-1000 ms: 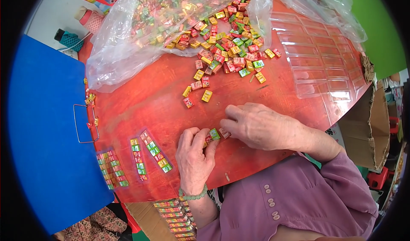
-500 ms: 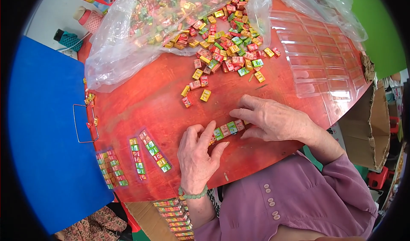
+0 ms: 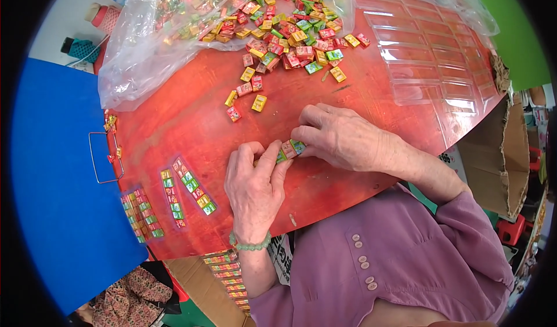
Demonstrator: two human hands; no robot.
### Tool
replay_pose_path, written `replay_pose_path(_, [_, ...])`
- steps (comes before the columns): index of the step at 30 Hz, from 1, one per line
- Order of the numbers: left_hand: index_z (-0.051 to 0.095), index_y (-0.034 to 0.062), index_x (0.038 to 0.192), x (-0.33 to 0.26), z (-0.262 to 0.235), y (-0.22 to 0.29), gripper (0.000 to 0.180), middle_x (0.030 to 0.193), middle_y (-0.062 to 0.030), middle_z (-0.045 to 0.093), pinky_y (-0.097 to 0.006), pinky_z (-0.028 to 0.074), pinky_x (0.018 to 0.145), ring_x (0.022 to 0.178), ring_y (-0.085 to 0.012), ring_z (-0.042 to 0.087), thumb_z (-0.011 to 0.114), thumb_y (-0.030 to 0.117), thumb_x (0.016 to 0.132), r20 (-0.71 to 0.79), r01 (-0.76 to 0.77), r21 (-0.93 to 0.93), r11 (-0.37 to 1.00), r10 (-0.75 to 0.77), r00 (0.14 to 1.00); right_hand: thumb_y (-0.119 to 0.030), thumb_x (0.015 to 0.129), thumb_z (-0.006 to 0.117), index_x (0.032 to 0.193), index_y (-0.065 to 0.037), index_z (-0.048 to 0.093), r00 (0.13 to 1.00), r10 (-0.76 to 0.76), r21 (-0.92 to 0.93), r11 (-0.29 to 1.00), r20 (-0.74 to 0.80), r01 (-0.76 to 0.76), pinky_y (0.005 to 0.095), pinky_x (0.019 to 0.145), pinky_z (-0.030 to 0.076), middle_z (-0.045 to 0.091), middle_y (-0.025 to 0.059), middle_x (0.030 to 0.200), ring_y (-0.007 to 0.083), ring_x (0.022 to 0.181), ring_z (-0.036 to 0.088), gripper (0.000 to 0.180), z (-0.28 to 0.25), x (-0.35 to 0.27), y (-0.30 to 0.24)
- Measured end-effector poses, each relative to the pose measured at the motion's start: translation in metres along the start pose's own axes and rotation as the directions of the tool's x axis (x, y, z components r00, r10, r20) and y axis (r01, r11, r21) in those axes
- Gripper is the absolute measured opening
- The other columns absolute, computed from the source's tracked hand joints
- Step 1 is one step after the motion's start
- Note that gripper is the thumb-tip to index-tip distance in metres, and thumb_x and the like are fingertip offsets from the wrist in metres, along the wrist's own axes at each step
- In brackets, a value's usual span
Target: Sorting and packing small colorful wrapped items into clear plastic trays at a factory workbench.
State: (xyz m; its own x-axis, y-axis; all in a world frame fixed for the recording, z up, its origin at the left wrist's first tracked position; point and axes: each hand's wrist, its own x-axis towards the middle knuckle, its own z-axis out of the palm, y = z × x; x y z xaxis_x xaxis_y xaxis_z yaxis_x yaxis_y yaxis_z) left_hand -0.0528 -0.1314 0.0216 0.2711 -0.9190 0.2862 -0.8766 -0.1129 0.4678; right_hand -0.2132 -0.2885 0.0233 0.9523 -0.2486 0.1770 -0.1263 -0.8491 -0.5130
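A short row of small square packets, pink and green [image 3: 288,149], lies between my hands near the front of the red table. My left hand [image 3: 253,176], with a green bead bracelet at the wrist, pinches the row's left end between thumb and fingers. The right end is in the bent fingers of my right hand [image 3: 342,140], which hide part of it. To the left, two strips of such packets, a nearer one [image 3: 172,198] and a slanted one [image 3: 194,185], lie on the table. Several loose packets [image 3: 259,102] are scattered beyond my hands.
A heap of packets [image 3: 296,37] spills from a clear plastic bag [image 3: 136,57] at the back. Clear compartment trays [image 3: 420,57] lie at the right. More filled strips [image 3: 143,215] sit at the left edge, beside a blue board [image 3: 55,170]. Cardboard boxes [image 3: 490,156] stand off the right edge.
My hands have come closer together, and my left thumb has closed in on the row. Less of the row shows between them. The whole view has shifted slightly.
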Motion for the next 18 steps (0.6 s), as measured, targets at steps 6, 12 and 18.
replay_pose_path(6, [0.074, 0.0086, 0.114, -0.020, -0.027, 0.043, 0.038, 0.097, -0.0075, 0.055, -0.042, 0.048, 0.071, 0.084, -0.0270, 0.057, 0.084, 0.014, 0.077, 0.059, 0.003, 0.071, 0.997, -0.007, 0.998, -0.023, 0.090, 0.074, 0.112, -0.005, 0.064, 1.000, -0.014, 0.060, 0.998, -0.006, 0.014, 0.0410, 0.075, 0.054, 0.056, 0.0114, 0.101, 0.0298, 0.091, 0.062, 0.030, -0.018, -0.033, -0.028])
replay_pose_path(12, [0.075, 0.0051, 0.112, -0.051, -0.018, 0.066, 0.037, 0.096, -0.0085, 0.056, -0.040, 0.046, 0.066, 0.078, -0.0259, 0.055, 0.085, 0.011, 0.076, 0.100, 0.032, 0.016, 0.999, -0.033, 0.994, -0.020, 0.088, 0.065, 0.105, -0.004, 0.061, 0.999, -0.028, 0.038, 0.999, 0.033, 0.027, 0.0406, 0.077, 0.054, 0.053, 0.0115, 0.099, 0.0287, 0.089, 0.060, 0.023, -0.012, -0.070, -0.041])
replay_pose_path(18, [0.076, 0.0079, 0.111, -0.062, 0.006, 0.060, 0.033, 0.096, -0.0079, 0.056, -0.042, 0.048, 0.069, 0.081, -0.0273, 0.057, 0.084, 0.014, 0.079, 0.082, 0.052, -0.014, 0.999, -0.050, 0.995, -0.019, 0.089, 0.064, 0.112, -0.004, 0.063, 0.994, 0.002, 0.014, 1.000, 0.112, -0.003, 0.0401, 0.082, 0.055, 0.057, 0.0114, 0.104, 0.0275, 0.092, 0.061, 0.028, -0.002, -0.079, -0.036])
